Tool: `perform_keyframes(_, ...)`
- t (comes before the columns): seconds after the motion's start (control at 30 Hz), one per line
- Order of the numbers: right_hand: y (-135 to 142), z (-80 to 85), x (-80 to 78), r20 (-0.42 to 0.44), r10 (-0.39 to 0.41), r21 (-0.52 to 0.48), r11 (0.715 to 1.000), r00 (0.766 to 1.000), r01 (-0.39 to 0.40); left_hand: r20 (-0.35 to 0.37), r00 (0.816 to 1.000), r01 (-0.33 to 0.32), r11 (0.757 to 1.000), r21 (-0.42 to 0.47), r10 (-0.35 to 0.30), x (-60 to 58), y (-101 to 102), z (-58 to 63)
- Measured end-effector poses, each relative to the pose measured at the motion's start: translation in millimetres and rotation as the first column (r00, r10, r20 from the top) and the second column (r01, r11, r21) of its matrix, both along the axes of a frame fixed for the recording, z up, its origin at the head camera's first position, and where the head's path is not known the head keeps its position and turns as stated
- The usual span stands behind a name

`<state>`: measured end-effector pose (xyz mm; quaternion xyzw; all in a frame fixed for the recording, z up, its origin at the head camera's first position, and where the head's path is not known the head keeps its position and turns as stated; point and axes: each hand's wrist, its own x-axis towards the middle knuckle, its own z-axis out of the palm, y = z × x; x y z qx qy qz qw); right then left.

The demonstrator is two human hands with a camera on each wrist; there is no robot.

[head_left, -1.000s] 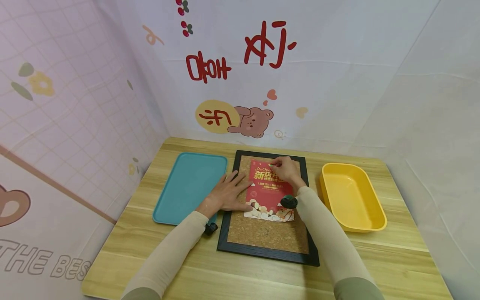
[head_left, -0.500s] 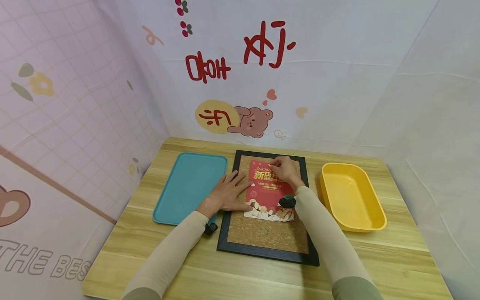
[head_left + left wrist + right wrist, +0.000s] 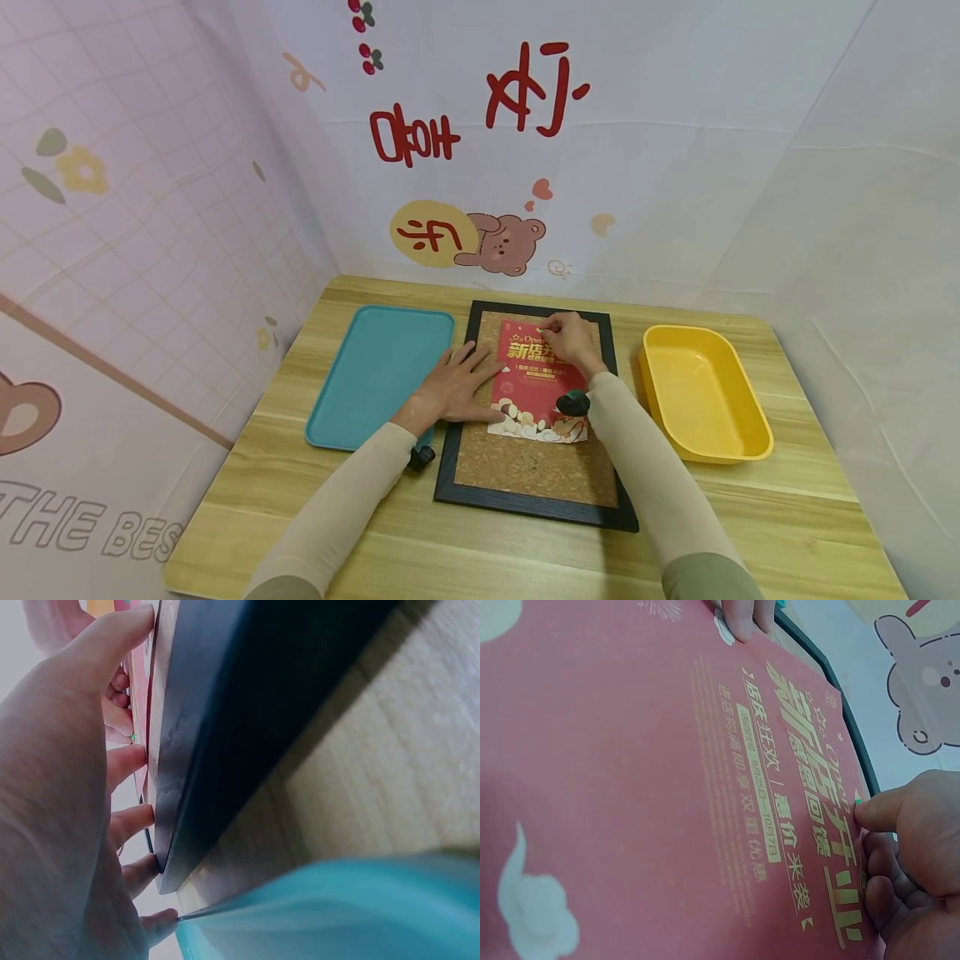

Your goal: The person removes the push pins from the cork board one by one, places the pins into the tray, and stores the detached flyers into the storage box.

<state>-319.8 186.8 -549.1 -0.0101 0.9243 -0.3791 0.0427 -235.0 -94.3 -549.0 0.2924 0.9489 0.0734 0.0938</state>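
A red poster (image 3: 528,385) with gold lettering lies on a cork board (image 3: 525,471) in a black frame. My left hand (image 3: 459,390) rests flat at the poster's left edge, fingers spread across the frame's left side, thumb near the lower left corner. In the left wrist view its fingertips (image 3: 129,825) touch the board's edge. Near the top of the poster my right hand (image 3: 573,340) pinches a small green pushpin (image 3: 858,802) between thumb and finger, with the other fingers curled against the paper. Most of the pushpin is hidden by the thumb.
A teal tray (image 3: 378,379) lies left of the board, its rim close to my left little finger. To the right stands a deep yellow bin (image 3: 705,396). All rest on a wooden table (image 3: 420,542) with a printed cloth wall (image 3: 660,183) behind.
My right wrist and forearm have shifted very slightly left while the fingers stay at the same spot on the poster. The left hand has not moved.
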Motion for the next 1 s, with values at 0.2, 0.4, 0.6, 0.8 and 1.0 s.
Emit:
perform_keyframes(0.2,-1.6,-2.1,1.3,-0.008,-0.005,-0.021,1.000,1.000,0.005,0.004,1.000,-0.001,1.000,-0.002,0.001,-0.3,-0.7,-1.0)
perform_keyframes(0.4,-2.4,-3.0,1.0,-0.008,-0.016,-0.005,1.000,1.000,0.016,0.012,1.000,-0.001,1.000,0.003,0.001,-0.4,-0.9,-1.1)
perform_keyframes(0.6,-2.3,-1.9,0.6,-0.006,-0.012,0.014,1.000,1.000,0.012,0.022,1.000,-0.003,1.000,-0.001,0.003,-0.4,-1.2,-0.6)
perform_keyframes(0.8,-1.1,-1.0,1.2,-0.018,0.000,0.015,1.000,1.000,0.001,0.020,1.000,-0.001,1.000,0.000,0.001,-0.4,-1.4,-0.3)
perform_keyframes(1.0,0.0,-1.7,0.6,-0.010,0.004,-0.006,1.000,1.000,-0.004,0.019,1.000,0.001,1.000,-0.003,-0.001,0.8,-1.4,1.5)
